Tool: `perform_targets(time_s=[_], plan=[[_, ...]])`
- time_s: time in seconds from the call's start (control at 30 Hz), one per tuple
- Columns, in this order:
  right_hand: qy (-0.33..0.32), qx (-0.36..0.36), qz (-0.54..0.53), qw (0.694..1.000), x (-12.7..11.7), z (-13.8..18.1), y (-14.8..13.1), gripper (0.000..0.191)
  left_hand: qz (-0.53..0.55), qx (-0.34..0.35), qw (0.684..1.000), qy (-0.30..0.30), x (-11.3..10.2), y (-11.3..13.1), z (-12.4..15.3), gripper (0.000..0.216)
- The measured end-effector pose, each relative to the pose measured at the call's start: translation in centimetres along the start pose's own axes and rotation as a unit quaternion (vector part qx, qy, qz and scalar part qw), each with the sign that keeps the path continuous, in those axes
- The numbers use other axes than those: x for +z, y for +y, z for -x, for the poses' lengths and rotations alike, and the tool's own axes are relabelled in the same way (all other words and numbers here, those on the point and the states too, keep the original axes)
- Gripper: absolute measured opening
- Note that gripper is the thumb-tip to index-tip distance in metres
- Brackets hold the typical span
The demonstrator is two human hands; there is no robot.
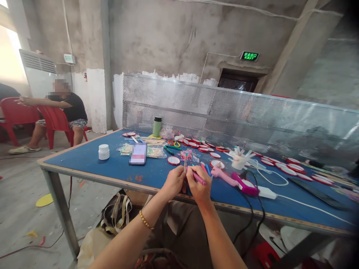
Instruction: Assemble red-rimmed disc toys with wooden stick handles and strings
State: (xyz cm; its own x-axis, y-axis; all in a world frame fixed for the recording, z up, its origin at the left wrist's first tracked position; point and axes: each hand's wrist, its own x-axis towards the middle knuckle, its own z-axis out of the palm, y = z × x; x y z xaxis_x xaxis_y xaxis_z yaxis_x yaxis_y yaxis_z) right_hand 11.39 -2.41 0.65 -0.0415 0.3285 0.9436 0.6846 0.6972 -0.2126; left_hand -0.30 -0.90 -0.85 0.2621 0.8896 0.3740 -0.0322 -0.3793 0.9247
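My left hand (pixel 174 182) is closed on a thin light stick (pixel 185 160) with a green tip, held upright over the table's front edge. In my right hand (pixel 200 187) is a pink pen (pixel 199 178), gripped close to the stick, its tip hidden by my fingers. Both hands nearly touch. Just beyond them lie a pile of small colourful pieces (pixel 190 155) and a round white disc with a red rim (pixel 173 160). Blue pens (pixel 206 168) and a pink and magenta tool (pixel 224 177) are right of my right hand.
On the blue table (pixel 84 164) are a white jar (pixel 103 152), a phone (pixel 138 154), bagged sticks (pixel 155 151), green-handled pliers (pixel 171 149) and a green bottle (pixel 157 127). Several red-rimmed discs (pixel 287 169), cables and a power strip (pixel 266 192) lie rightward. Perforated metal panels (pixel 168 104) stand behind.
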Motion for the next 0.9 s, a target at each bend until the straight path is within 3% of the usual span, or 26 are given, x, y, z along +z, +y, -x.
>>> perform_targets(time_s=[0.9], plan=[[0.008,-0.002,0.007,1.0,0.07,-0.02,0.1,0.02,-0.006,0.0,1.0,-0.004,-0.04,0.06,-0.02,0.037]])
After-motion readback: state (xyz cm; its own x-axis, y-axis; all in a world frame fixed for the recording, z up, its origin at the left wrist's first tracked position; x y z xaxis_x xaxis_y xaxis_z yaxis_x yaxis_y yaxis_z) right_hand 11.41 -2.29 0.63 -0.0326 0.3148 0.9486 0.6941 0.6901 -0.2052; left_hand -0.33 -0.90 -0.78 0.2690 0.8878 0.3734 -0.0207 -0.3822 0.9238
